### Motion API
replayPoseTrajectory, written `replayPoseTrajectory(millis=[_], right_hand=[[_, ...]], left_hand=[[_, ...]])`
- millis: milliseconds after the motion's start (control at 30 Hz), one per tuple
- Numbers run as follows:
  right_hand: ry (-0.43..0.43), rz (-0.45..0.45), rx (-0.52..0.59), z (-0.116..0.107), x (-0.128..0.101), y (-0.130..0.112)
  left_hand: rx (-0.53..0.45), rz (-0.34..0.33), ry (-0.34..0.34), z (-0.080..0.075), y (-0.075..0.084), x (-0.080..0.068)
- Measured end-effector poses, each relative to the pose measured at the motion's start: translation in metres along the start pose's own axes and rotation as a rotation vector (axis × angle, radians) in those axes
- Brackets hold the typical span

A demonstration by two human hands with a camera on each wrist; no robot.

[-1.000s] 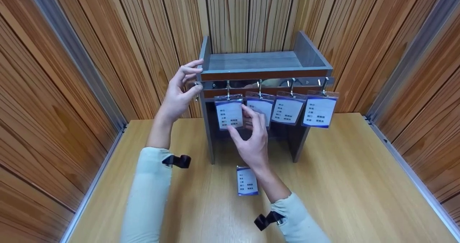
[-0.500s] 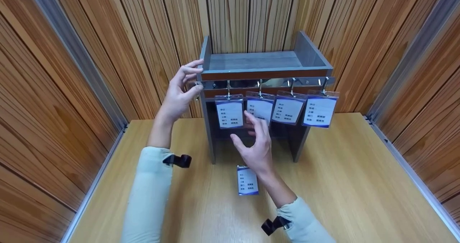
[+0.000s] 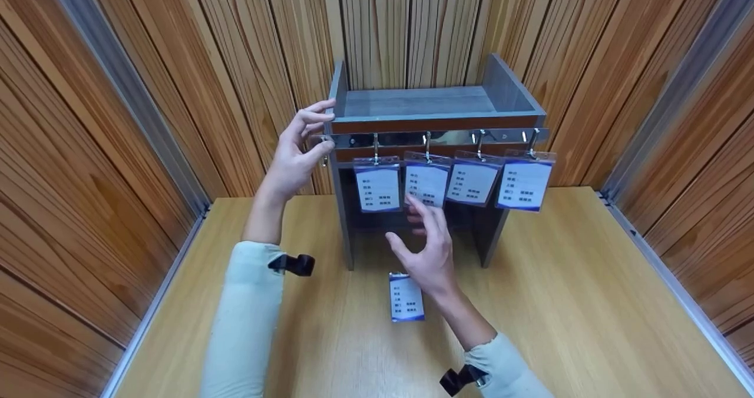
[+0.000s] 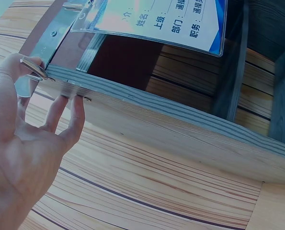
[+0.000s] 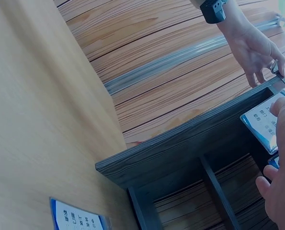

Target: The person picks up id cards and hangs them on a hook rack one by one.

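**Badge rack: hands at the hook rail, one card on the table**

Four badge cards hang in a row from a metal hook rail [image 3: 436, 137] on the front of a small grey shelf unit [image 3: 433, 106]. Second from the left is the badge card [image 3: 427, 183] nearest the right hand. A fifth, loose card [image 3: 406, 297] lies flat on the table, just in front of the unit and just left of the right wrist.

Surface: light wood-grain table [image 3: 559, 304]. Slatted wooden wall panels [image 3: 194, 80] enclose it on three sides, with metal strips at the corners and along the table edges.

Right hand [image 3: 433, 251]: fingers loosely spread and relaxed, holding nothing. Fingertips [image 3: 415, 202] sit at the lower edge of the second hanging card; contact cannot be confirmed. That card hangs directly above and ahead of the fingertips.

Left hand [image 3: 294, 153]: at the left end of the unit. Straight fingers rest against the top left corner, thumb against the rail's end; in the left wrist view the fingertips [image 4: 77, 103] press along the grey board edge. No clenched grip.

Both forearms wear pale sleeves with a black strap at each wrist.
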State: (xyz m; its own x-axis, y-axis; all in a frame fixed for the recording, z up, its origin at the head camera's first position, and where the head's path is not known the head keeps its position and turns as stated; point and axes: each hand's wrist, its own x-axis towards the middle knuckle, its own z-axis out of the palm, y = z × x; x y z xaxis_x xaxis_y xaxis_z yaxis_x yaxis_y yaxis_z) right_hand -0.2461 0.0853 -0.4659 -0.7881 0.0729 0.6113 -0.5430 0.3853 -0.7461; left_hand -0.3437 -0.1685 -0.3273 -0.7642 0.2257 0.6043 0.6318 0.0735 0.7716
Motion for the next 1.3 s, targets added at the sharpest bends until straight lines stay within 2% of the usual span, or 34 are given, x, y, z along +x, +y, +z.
replayPoseTrajectory(millis=[167,433,800,1133,1300], right_hand=[[0.006,-0.023,-0.014,-0.005,-0.005,0.005],[-0.015,-0.019,-0.038,-0.015,-0.012,0.013],[-0.028,-0.063,-0.049,-0.03,-0.021,0.022],[-0.074,-0.124,-0.051,-0.03,-0.03,0.035],[-0.122,-0.081,-0.064,-0.028,-0.037,0.041]], left_hand=[[-0.034,0.008,0.001,0.001,-0.002,0.001],[0.015,0.007,-0.01,0.0,-0.001,-0.001],[0.019,0.002,-0.02,0.002,-0.001,0.0],[-0.003,0.005,-0.012,0.001,0.0,0.001],[0.012,0.001,-0.01,0.0,0.001,0.0]])
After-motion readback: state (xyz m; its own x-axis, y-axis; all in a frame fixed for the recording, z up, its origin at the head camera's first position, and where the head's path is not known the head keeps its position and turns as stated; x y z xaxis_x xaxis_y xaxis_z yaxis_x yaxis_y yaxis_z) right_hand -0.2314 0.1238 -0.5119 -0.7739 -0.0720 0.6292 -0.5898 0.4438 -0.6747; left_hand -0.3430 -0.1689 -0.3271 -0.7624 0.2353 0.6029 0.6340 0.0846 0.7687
